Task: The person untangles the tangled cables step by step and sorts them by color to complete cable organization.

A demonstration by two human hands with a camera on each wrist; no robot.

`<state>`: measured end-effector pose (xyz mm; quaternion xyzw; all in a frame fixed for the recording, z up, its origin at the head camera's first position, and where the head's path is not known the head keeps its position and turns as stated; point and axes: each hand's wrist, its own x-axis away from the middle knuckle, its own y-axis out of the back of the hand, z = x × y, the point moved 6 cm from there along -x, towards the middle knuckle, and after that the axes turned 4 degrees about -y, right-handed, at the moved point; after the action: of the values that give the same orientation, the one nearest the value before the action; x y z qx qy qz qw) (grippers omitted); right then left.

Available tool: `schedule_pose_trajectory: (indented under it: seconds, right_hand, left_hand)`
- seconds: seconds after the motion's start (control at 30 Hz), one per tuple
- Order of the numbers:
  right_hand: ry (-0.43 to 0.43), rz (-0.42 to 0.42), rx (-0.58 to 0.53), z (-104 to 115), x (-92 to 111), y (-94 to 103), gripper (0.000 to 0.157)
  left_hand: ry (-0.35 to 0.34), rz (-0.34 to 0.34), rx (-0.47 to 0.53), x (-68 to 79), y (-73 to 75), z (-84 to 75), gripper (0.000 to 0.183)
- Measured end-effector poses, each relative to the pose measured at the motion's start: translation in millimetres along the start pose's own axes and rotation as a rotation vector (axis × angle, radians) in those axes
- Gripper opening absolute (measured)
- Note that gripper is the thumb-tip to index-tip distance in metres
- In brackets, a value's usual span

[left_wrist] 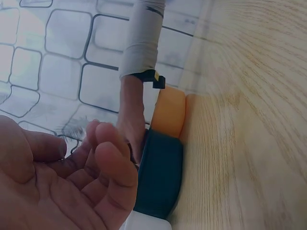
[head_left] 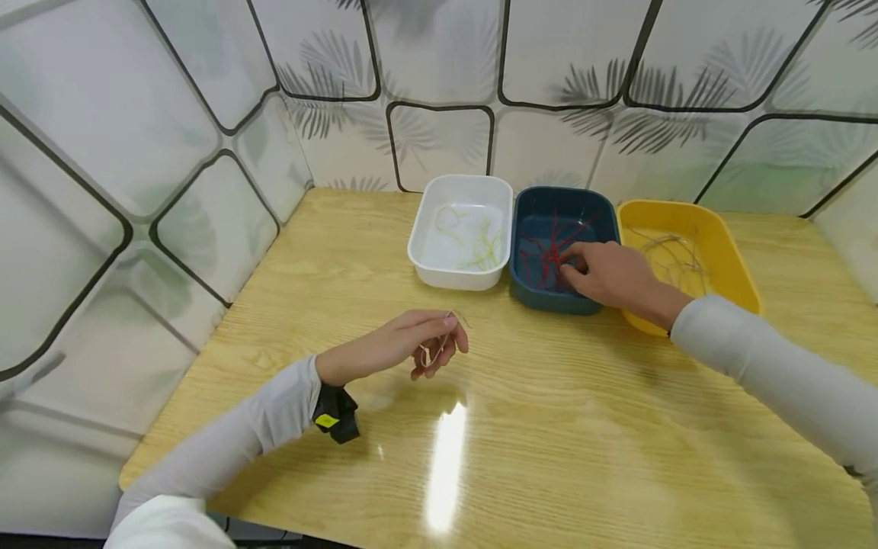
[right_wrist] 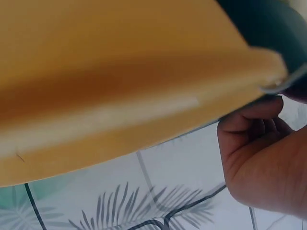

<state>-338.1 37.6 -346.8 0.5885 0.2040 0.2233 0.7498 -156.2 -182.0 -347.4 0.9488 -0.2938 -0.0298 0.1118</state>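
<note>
My left hand [head_left: 418, 343] is over the table, its thumb and fingers holding a thin pale string [head_left: 444, 347] that hangs in a loop. In the left wrist view the fingers of that hand [left_wrist: 81, 182] are loosely curled, palm showing. My right hand [head_left: 607, 274] reaches down into the dark blue bin [head_left: 572, 303], the middle one of three. Its thumb and forefinger come together on red strings [head_left: 552, 252], which spread out from the fingertips. The right wrist view shows the curled right hand [right_wrist: 268, 163] beyond the yellow bin's rim, fingertips partly hidden.
A white bin [head_left: 456, 279] with thin yellow-green strings [head_left: 485, 248] stands left of the blue one. The yellow bin [head_left: 737, 267] on the right holds pale strings [head_left: 675, 255], under my right forearm. Behind the wooden table [head_left: 549, 427] rises a patterned wall [head_left: 439, 137].
</note>
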Motion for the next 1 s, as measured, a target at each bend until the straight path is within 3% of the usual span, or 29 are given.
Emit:
schedule_pose_trajectory:
  seconds: [0.13,0.23,0.47,0.63,0.7,0.8,1.0]
  right_hand:
    - [0.004,-0.073,-0.060,13,10,15.3,0.036]
    - [0.070,-0.111,-0.119,34,24,24.1,0.033]
    - [0.463,-0.193,-0.235,110,71,25.8,0.022]
    - [0.633,-0.276,-0.229,137,95,25.1,0.014]
    - [0.650,-0.313,-0.210,140,100,26.8,0.014]
    - [0.610,-0.342,-0.172,139,103,29.0,0.018]
    - [0.510,-0.215,-0.165,132,103,21.1,0.013]
  left_hand:
    - [-0.006,0.008,-0.014,-5.6,-0.4,-4.9,0.044]
    - [-0.013,0.009,-0.027,-8.7,-2.0,-8.6,0.042]
    - [-0.017,0.045,-0.043,-17.2,-12.9,-14.6,0.043]
    - [-0.060,0.100,-0.075,-23.7,-21.7,-22.9,0.042]
    - [-0.068,0.114,-0.079,-24.4,-23.8,-24.3,0.042]
    - [-0.050,0.127,-0.063,-24.2,-27.2,-23.9,0.043]
    - [-0.006,0.174,-0.043,-22.0,-37.2,-20.7,0.042]
